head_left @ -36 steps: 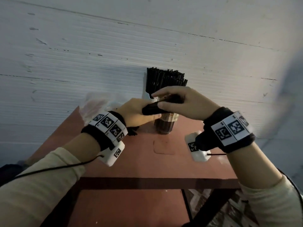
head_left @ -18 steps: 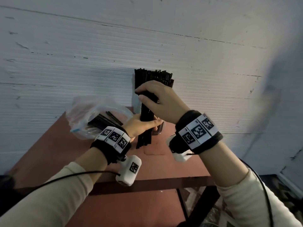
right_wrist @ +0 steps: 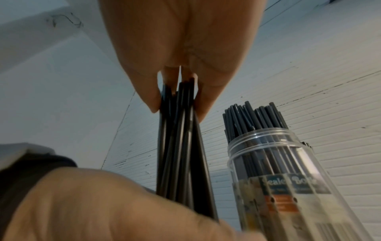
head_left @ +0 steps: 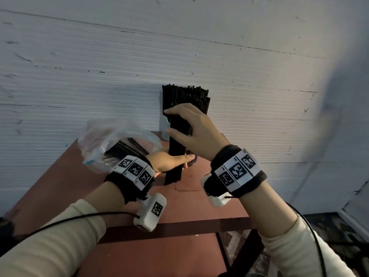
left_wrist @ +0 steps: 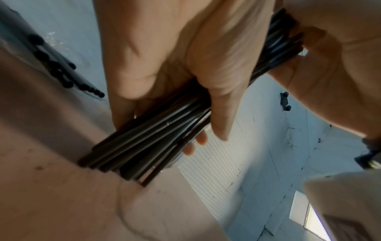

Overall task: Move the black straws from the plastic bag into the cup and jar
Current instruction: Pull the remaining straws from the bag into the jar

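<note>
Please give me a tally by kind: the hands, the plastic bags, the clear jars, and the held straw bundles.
Hands: 2 (left hand, right hand)
Plastic bag: 1
Clear jar: 1
Held straw bundle: 1
Total: 5

Cream sleeves (head_left: 60, 232), black wristbands (head_left: 237, 172) with checkered tags, seemingly corded

The left hand (left_wrist: 164, 65) curls round a bundle of black straws (left_wrist: 148, 140) whose lower ends rest on the reddish table (left_wrist: 51, 187). The right hand (left_wrist: 321, 53) grips the bundle higher up.
</note>
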The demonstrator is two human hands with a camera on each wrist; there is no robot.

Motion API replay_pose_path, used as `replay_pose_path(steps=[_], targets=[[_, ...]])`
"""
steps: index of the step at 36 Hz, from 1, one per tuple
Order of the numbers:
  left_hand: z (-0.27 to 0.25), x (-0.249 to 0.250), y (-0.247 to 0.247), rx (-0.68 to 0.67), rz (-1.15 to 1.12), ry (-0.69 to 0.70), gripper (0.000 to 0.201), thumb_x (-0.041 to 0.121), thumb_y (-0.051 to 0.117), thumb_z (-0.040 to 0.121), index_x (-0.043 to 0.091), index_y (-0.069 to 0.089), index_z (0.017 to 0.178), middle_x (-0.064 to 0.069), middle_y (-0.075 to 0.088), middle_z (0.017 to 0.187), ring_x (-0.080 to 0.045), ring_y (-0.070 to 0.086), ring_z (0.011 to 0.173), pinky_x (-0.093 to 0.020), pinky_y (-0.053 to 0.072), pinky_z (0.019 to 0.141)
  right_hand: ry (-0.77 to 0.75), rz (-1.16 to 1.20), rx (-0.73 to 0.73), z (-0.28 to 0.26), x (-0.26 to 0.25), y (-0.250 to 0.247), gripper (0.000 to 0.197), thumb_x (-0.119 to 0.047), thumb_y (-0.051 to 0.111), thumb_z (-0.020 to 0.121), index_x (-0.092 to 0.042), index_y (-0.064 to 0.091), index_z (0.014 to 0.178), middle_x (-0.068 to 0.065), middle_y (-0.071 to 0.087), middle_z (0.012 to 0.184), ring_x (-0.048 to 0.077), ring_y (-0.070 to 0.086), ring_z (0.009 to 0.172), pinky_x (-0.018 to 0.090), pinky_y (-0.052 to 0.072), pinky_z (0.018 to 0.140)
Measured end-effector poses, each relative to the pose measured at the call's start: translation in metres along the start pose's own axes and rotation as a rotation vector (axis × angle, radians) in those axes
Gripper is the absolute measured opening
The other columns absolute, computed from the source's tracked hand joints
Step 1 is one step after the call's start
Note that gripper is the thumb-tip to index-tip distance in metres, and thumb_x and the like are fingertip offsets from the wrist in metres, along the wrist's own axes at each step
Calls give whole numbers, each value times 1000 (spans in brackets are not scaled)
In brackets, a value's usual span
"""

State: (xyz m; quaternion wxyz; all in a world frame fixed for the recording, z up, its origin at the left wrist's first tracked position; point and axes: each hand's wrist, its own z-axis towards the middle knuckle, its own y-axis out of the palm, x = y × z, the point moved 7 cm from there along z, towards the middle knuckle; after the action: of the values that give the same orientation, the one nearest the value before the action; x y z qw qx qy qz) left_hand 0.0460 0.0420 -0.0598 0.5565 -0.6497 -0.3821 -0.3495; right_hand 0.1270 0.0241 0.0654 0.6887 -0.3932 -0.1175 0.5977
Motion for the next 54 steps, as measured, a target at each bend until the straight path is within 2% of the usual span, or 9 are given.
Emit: replay_pose_path(steps=[8,13,16,21,25,30,36,49,54], targets=[[-27,48,-10,-56,-76,401,29,21,58,96,-2,59,79,-1,62,76,-18,65,84,-24,51,88,211,129,72,-11,11,-30,100,-51,83,63,-26,30,144,-5,37,127,-2,44,104,14,42,83],[-34,55,-2,-180,150,383,17,12,64,93,25,60,82,9,67,79,3,65,80,-13,50,75,220,115,-291,-18,12,2,65,-54,83,61,-28,61,116,0,45,123,11,42,118,23,44,94],[-32,52,-5,-144,302,434,29,22,70,88,42,49,94,22,58,91,8,59,100,-13,44,89,161,147,-296,-18,3,9,37,-40,81,72,-28,70,105,-12,61,108,5,57,105,24,50,90],[-23,67,-7,-64,46,520,18,10,75,83,20,63,92,6,69,80,0,66,80,-19,53,73,193,213,-91,-8,14,-9,21,-19,72,82,0,65,82,14,67,77,24,65,72,43,53,68],[-9,68,-23,114,-97,484,82,48,86,60,25,42,126,-2,65,113,-16,64,105,-38,56,89,205,332,30,10,27,-39,9,-8,69,85,-2,65,81,-1,65,72,4,64,69,19,52,65],[9,71,-53,511,-31,550,102,67,81,35,58,16,113,5,23,132,-17,30,132,-36,32,111,245,411,294,32,54,-89,11,-5,68,86,-8,63,77,-9,60,63,3,55,57,15,41,50],[62,60,-62,324,-40,315,157,61,91,31,40,-12,147,7,17,151,-15,22,142,-43,27,117,325,504,373,52,78,-108,7,-18,68,80,-15,64,75,10,61,77,22,55,68,29,40,55],[79,64,-57,55,-77,331,52,15,85,71,24,61,116,3,73,108,-11,68,102,-34,53,90,338,318,280,89,94,-103,7,-12,64,84,-10,62,77,6,59,73,17,59,68,31,48,60],[83,61,-59,74,-85,329,75,19,89,64,20,52,129,7,69,113,-6,64,105,-28,52,89,322,249,205,92,95,-88,11,-15,65,85,-6,64,81,-2,60,68,7,59,62,21,47,56]])
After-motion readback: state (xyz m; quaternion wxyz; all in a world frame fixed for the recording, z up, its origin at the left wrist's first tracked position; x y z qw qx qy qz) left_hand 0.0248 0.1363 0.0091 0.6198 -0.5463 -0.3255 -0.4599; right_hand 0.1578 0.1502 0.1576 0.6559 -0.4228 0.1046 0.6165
